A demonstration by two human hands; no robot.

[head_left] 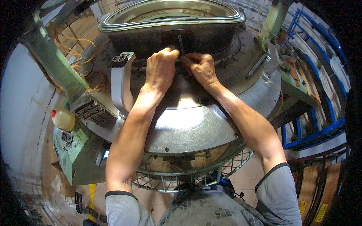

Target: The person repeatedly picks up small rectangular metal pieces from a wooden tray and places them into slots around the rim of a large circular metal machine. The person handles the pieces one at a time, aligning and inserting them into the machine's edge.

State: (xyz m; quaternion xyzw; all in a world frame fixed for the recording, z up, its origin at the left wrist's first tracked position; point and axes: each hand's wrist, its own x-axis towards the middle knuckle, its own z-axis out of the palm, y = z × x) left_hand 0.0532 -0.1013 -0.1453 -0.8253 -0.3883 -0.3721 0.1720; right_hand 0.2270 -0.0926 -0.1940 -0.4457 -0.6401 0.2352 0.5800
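Both my hands reach over a large round metal machine [188,128] to its dark inner ring [196,41]. My left hand [160,67] is closed in a fist against the ring, fingers curled over something small that I cannot make out. My right hand [201,67] sits right beside it, fingertips pinched at the base of a thin dark upright metal piece [180,42]. The two hands nearly touch.
A grey metal bracket [120,81] stands left of my left hand. A yellowish bottle with a red cap [63,119] rests on the green frame [69,150] at left. Blue racks [316,94] stand at right. A wire guard [188,177] rings the machine's base.
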